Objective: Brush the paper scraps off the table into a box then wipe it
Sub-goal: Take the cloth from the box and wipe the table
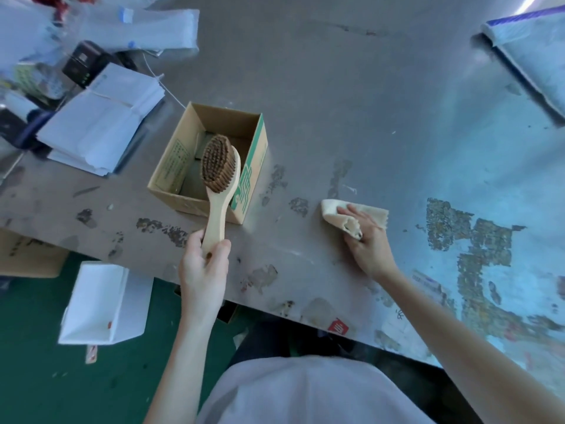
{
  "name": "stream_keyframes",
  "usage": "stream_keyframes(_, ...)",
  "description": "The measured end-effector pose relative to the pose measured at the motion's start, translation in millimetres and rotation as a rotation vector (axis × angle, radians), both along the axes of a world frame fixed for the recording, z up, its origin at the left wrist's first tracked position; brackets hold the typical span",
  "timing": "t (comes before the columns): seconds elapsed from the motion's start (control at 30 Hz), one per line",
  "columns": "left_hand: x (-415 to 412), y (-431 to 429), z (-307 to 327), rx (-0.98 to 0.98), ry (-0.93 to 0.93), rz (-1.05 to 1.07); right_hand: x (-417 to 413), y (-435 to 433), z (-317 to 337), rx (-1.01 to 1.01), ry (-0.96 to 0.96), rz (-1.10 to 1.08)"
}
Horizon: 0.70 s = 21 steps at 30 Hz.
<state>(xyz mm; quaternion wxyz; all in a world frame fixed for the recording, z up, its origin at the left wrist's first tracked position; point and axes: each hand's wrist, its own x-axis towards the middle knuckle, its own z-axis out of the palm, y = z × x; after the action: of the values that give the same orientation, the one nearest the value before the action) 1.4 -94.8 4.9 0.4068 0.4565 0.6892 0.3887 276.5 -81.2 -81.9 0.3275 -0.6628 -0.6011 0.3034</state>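
The left grip [203, 264] holds the brush [218, 185] above the box [171, 166] near the table's [367, 87] front edge and the right grip [365, 240] pinches the cloth [331, 211] flat beside it, so a wide wipe could shove the light box off.
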Motion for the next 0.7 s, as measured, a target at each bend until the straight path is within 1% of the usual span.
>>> stream_keyframes(0.07, -2, -7, -1, 0.001, -0.015, 0.027, -2, -15, -1, -0.016, 0.033, -0.058)
stream_keyframes(0.13, -3, -11, -2, 0.013, -0.042, 0.044, -3, -33, -3, 0.006, 0.027, -0.1)
stream_keyframes(0.2, -6, -12, -3, 0.02, -0.05, 0.031, -4, -50, -6, 0.029, -0.007, -0.145)
stream_keyframes(0.3, -15, -7, -5, 0.02, -0.053, -0.025, -13, -74, -12, 0.037, -0.114, -0.271)
stream_keyframes(0.4, -24, -2, -5, 0.025, -0.055, -0.083, -36, -84, -18, -0.072, -0.22, -0.423)
stream_keyframes(0.5, -43, 1, -2, 0.039, -0.03, -0.156, -71, -74, -17, -0.19, -0.287, -0.553)
stream_keyframes(0.6, -64, 1, 1, 0.068, 0.003, -0.192, -109, -55, -13, -0.255, -0.277, -0.529)
stream_keyframes(0.7, -88, -1, 4, 0.083, 0.033, -0.203, -159, -36, -10, -0.236, -0.26, -0.361)
